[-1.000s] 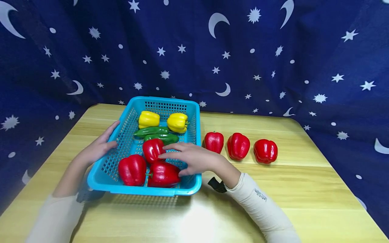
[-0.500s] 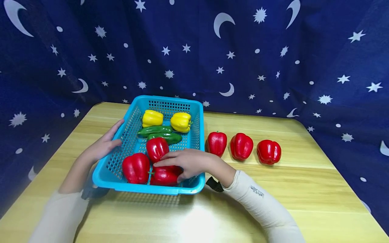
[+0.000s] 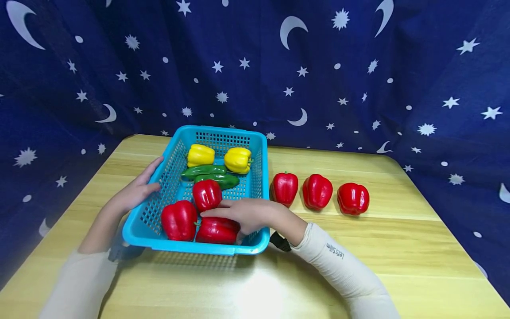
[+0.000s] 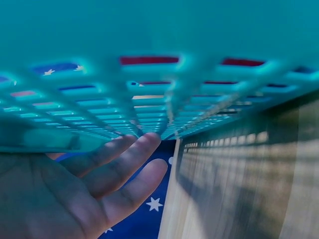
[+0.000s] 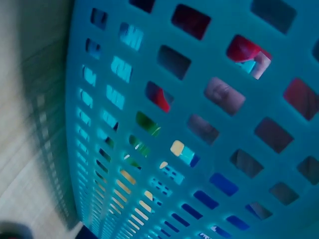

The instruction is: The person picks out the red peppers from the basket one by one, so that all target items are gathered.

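Observation:
My left hand point(image 3: 137, 190) rests against the left side of the blue basket point(image 3: 199, 249), its thumb across the rim. In the left wrist view its fingers point(image 4: 124, 164) stretch out beneath the rim, along the outside of the slotted wall. Reaching over the right rim, my right hand point(image 3: 249, 215) holds a red bell pepper point(image 3: 217, 230) lying on its side in the front right of the basket. Fingers lie along its back and the thumb is by its right end. Two more red bell peppers point(image 3: 179, 220) point(image 3: 207, 195) sit beside it. The basket wall mostly hides this hand in the right wrist view.
Behind in the basket lie two green peppers point(image 3: 204, 171) point(image 3: 223, 180) and two yellow bell peppers point(image 3: 201, 155) point(image 3: 237, 160). Three red bell peppers point(image 3: 284, 188) point(image 3: 317, 192) point(image 3: 353, 198) stand in a row on the wooden table point(image 3: 398, 257), right of the basket. A starry blue cloth point(image 3: 255, 66) hangs behind.
My right hand has lowered onto the front right red bell pepper and its fingers have closed in around it. The left hand stays at the basket's left side. The view has shifted slightly.

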`<action>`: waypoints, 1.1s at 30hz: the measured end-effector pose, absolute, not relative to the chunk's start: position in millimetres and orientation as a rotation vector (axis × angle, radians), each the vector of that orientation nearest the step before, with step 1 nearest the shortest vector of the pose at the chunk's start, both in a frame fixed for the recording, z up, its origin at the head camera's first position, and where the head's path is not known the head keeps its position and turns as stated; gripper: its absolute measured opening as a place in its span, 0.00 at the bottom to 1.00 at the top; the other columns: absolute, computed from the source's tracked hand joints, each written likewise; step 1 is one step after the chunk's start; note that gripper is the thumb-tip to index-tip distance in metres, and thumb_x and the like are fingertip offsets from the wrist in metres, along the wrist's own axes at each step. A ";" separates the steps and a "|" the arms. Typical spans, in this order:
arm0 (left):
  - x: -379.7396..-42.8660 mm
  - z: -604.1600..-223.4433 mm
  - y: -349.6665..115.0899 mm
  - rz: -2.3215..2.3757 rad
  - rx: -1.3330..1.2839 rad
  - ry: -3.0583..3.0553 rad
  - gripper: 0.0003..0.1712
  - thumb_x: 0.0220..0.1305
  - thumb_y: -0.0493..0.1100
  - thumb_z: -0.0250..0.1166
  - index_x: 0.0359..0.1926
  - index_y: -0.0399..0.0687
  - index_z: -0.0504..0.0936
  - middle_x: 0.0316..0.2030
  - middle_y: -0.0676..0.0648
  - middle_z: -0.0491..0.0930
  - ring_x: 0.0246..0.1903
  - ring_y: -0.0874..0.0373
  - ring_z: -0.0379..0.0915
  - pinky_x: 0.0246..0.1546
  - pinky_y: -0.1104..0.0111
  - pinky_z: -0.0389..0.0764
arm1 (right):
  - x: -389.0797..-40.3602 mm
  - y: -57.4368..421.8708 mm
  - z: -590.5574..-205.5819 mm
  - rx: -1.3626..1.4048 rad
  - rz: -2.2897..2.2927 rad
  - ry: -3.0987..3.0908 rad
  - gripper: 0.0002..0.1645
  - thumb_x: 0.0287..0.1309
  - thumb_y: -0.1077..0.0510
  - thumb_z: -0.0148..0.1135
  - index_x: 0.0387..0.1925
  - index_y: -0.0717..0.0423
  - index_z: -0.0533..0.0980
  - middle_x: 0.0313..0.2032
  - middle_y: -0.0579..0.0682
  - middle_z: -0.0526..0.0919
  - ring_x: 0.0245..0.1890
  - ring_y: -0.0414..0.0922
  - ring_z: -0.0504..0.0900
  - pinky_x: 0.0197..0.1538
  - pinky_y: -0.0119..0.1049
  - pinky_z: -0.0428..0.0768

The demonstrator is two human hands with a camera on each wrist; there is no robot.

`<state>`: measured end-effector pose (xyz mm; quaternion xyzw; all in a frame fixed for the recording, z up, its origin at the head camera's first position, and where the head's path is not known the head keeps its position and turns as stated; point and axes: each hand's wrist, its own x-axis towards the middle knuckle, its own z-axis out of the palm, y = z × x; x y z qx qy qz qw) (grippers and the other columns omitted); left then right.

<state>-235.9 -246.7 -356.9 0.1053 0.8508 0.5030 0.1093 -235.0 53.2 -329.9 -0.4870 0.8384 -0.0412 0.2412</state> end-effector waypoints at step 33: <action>-235.6 -357.7 -245.8 1.528 0.337 2.475 0.45 0.59 0.31 0.42 0.71 0.54 0.28 0.69 0.30 0.34 0.61 0.23 0.43 0.46 0.38 0.69 | -234.6 55.0 -334.4 -1.535 -0.154 2.403 0.52 0.33 0.47 0.75 0.64 0.44 0.60 0.61 0.42 0.67 0.58 0.40 0.67 0.55 0.35 0.74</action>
